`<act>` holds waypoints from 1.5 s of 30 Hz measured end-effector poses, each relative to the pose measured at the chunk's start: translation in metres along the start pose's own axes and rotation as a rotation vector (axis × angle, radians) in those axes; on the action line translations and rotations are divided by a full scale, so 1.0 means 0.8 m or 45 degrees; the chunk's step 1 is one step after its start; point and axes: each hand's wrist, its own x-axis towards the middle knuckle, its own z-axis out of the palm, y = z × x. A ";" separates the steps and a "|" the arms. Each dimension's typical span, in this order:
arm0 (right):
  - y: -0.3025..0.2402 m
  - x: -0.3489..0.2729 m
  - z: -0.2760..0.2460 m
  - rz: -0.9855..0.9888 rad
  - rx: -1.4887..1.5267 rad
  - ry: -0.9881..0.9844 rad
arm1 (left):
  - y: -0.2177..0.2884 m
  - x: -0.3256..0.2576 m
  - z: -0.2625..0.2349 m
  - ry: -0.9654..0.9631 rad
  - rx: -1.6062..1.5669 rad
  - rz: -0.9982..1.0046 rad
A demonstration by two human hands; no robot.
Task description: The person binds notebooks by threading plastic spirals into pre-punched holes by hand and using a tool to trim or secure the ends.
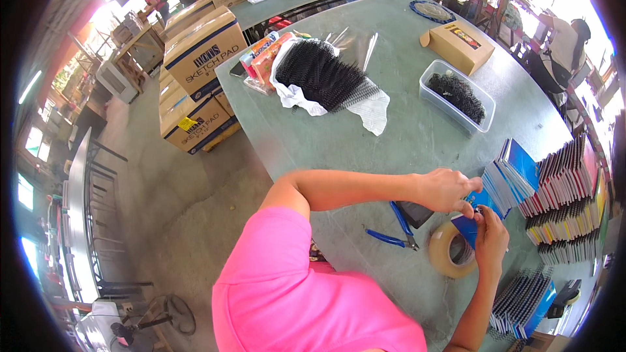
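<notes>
My left hand (448, 190) reaches in from the left over a blue-covered notebook (464, 227), its fingers bent and its thumb and index at the notebook's upper edge. On the right side, my right hand (491, 240) pinches the same edge. Whatever tiny part lies between the fingertips is hidden. A roll of clear brown tape (443, 252) sits partly under the notebook. Blue-handled cutting pliers (399, 229) lie left of the tape, beside a dark flat object (413, 212). Just beyond my hands lean several blue notebooks (512, 169).
Stacks of spiral notebooks (561, 179) and another bound pile (521, 300) line the right side. Farther off are a clear tub of black coils (456, 96), a cardboard box (458, 45) and a heap of black coils (319, 75). Cartons (205, 52) stand left of the table.
</notes>
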 end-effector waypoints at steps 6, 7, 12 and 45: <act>-0.004 -0.001 0.011 -0.096 0.060 0.099 | -0.008 -0.001 0.018 0.151 0.257 0.303; -0.006 -0.001 0.009 -0.091 0.073 0.094 | -0.011 -0.001 0.019 0.060 0.254 0.212; -0.007 -0.015 0.000 -0.032 0.139 0.060 | -0.004 0.015 0.019 -0.353 0.124 0.113; -0.006 -0.006 0.015 0.026 0.015 0.248 | -0.028 -0.041 0.030 -0.009 0.662 0.234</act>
